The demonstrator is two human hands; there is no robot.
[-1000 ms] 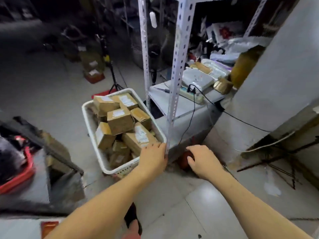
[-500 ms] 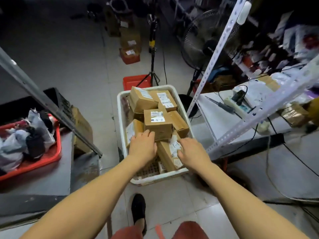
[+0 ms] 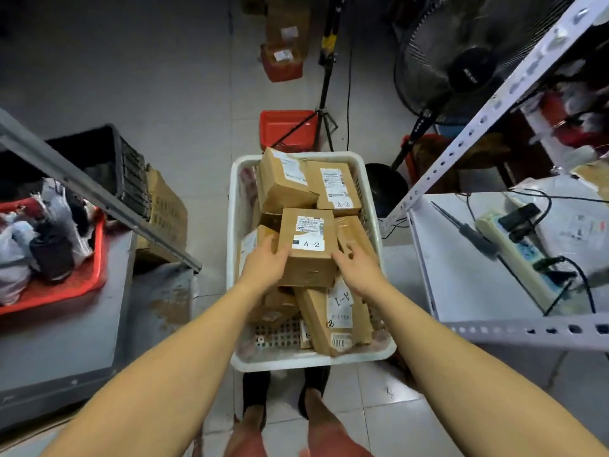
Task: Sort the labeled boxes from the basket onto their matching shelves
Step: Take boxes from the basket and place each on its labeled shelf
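The person is standing over a white plastic basket on the tiled floor, and both hands are closing on one small brown cardboard box sitting on top of the pile. The left hand is gripping its left side, fingers curled round the edge; the right hand is gripping the right side the same way. The box is plain corrugated card, a little scuffed, carrying a white shipping label with a barcode and print too fine to read, and below it a white sticker reading "A-2".

Behind it another box is showing the same "A-2" sticker under its shipping label. Nearer the person a longer box is lying tilted against the basket's front, its sticker reading "A-1" upside down, with "0180" printed near its lower end.

A white slotted-metal shelf is standing just right of the basket, a power strip lying on it. A grey shelf on the left is holding a red tray.
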